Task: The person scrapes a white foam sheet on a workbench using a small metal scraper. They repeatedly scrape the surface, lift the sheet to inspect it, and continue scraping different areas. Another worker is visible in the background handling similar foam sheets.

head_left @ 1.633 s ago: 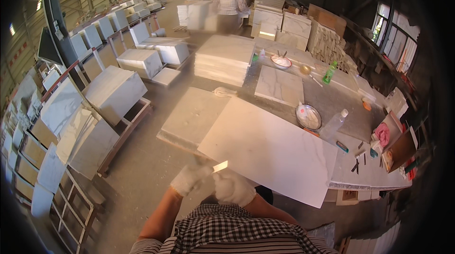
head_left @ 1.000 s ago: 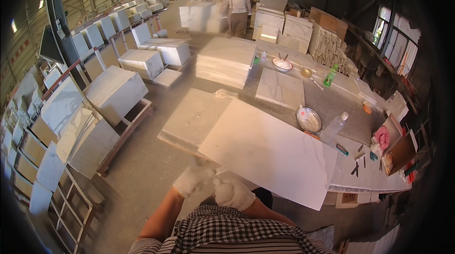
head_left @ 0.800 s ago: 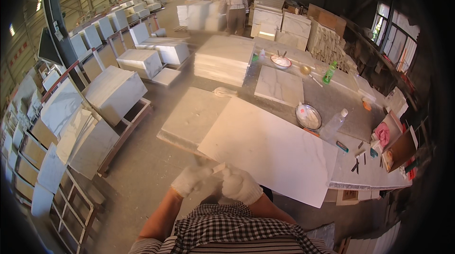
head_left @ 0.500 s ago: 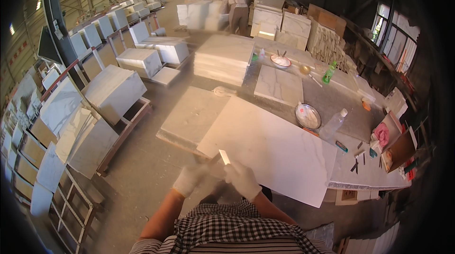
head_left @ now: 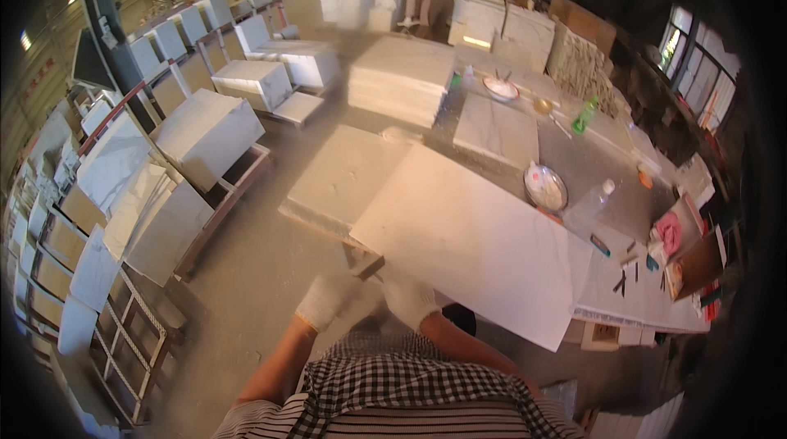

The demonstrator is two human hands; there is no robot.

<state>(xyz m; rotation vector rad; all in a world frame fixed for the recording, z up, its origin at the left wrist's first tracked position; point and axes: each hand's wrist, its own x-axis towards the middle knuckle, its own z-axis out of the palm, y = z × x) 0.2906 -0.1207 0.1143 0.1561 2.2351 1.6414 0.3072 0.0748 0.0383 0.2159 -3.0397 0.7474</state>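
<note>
Since the frame half a second ago, the small pale piece that stood up between the two gloved hands has dropped out of sight, and both hands have come down to the near corner of the large white slab (head_left: 475, 242).

The slab lies at the centre of the frame, its far end on the bench (head_left: 574, 162) and its near corner jutting toward the person over the grey floor (head_left: 246, 275). The left hand (head_left: 324, 301), in a white glove, sits just below and left of that corner; its fingers look curled, but whether they grasp anything I cannot tell. The right hand (head_left: 410, 298), also gloved, touches the slab's near edge, fingers folded toward the underside; blur hides whether they clench it.

To handle this step well, my judgement is that both palms should bear on the slab's edge rather than the tip of the corner, since thin stone chips easily there. The overhanging part looks unsupported, so any lift or slide should be even and slow. A lower slab (head_left: 344, 181) lies just left of it, touching or nearly so. The round dish (head_left: 545, 187) and clear bottle (head_left: 592, 208) stand on the bench just beside the slab's upper right edge and could be knocked.
</note>
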